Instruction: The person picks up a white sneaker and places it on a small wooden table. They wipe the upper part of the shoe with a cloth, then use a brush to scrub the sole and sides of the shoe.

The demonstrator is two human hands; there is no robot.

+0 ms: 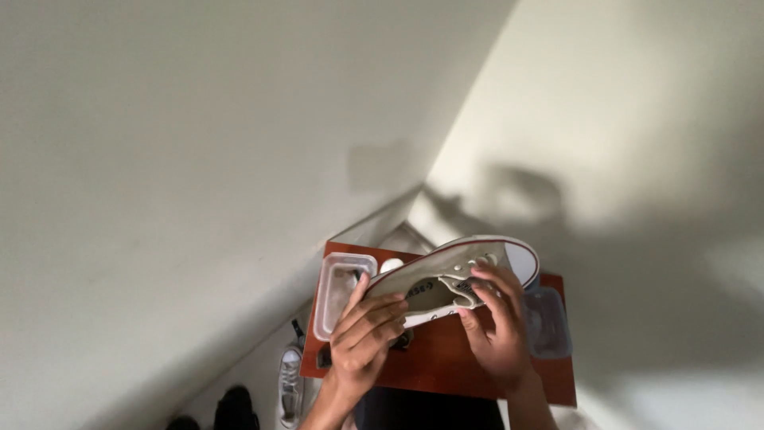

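The left hand, low and just left of centre in the frame, is curled around the heel end of a pale canvas shoe, fingers wrapped over its side. The right hand, just right of centre, grips the shoe from the other side, its fingers bent over the tongue and eyelets, thumb underneath. The shoe is held between both hands above the tabletop, lying on its side with its white toe cap pointing toward the upper right and a dark red stripe running along the sole. Under the hands the tabletop is a reddish-brown board. On its left edge, just beside the left hand, sits a clear rectangular tub, and a small white round thing, perhaps a lid, lies just beyond it. At the right edge, partly hidden behind the right hand, rests a second clear tub. On the floor at the lower left lie a second pale shoe and, further left, dark shoes.
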